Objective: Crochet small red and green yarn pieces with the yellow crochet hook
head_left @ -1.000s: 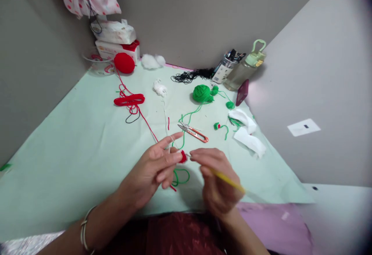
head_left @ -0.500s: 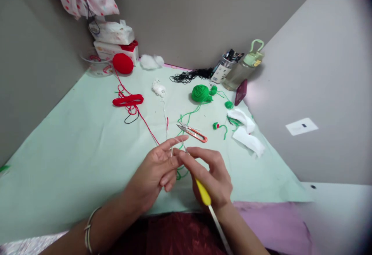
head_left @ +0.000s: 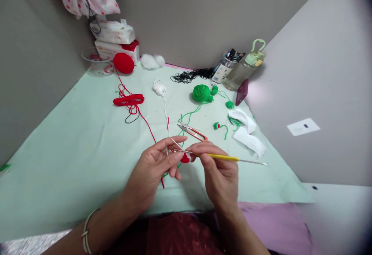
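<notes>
My left hand pinches a small red and white crochet piece near the middle of the table, its index finger stretched out with white yarn running by it. In my right hand is a crochet hook with a yellow handle, lying nearly level, one metal end pointing right. The hook's other end meets the piece between both hands. Red yarn runs up from the left hand to a flat red skein. Just beyond the fingers lie orange thread snips.
A red yarn ball, white yarn, green yarn ball and black yarn lie farther back. At right are a small green piece, white tissue, a bottle and a pen cup.
My right hand has turned, so the hook has swung from slanting down toward me to nearly level, pointing right. The red and white piece has come into sight between my fingers.
</notes>
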`<state>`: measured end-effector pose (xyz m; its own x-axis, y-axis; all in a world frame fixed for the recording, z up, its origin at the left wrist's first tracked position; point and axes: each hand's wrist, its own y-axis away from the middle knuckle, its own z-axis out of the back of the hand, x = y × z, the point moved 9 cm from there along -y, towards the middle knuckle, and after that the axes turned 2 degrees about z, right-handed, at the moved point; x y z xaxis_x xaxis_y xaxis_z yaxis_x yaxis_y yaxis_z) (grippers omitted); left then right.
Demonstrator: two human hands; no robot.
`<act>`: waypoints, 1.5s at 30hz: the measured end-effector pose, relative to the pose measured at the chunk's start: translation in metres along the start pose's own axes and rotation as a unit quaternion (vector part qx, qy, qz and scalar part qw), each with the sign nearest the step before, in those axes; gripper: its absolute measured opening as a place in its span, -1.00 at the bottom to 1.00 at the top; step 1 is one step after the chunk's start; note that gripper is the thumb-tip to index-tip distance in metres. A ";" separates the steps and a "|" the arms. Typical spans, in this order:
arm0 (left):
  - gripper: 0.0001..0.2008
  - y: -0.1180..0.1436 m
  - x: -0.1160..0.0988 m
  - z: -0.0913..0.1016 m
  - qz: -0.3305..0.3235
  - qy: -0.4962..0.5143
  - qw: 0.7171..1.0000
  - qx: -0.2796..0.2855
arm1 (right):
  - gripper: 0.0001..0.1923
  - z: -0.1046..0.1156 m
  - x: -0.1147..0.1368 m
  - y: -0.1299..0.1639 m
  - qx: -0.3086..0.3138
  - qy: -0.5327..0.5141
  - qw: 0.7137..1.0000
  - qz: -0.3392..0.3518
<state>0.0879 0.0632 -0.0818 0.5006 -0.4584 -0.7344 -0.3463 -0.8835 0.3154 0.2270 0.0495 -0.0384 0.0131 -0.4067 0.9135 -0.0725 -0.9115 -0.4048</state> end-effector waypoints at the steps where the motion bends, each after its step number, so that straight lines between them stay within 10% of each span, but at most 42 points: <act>1: -0.74 0.000 0.001 0.001 0.003 0.000 1.000 -0.001 | -0.84 0.001 -0.002 0.000 -0.002 -0.017 1.000 -0.010; 12: -0.68 0.001 0.002 0.003 0.014 -0.002 1.000 -0.007 | -0.79 0.005 0.000 0.000 -0.001 -0.059 0.998 -0.033; 24: -0.75 0.005 -0.005 0.012 -0.059 -0.071 0.995 -0.043 | -0.74 -0.002 0.031 0.007 0.051 0.120 0.987 0.095; 36: -0.82 0.020 -0.036 0.016 -0.211 -0.229 0.939 -0.148 | -0.68 -0.033 0.053 0.036 0.116 0.385 0.861 0.311; 45: -0.56 0.009 -0.020 0.013 -0.115 -0.120 0.982 -0.093 | -0.72 -0.012 0.034 0.020 0.009 0.192 0.959 0.210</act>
<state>0.0646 0.0655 -0.0721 0.3397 -0.2279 -0.9125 -0.0844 -0.9737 0.2117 0.2141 0.0178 -0.0153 -0.3817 -0.6886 0.6166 0.0266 -0.6750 -0.7374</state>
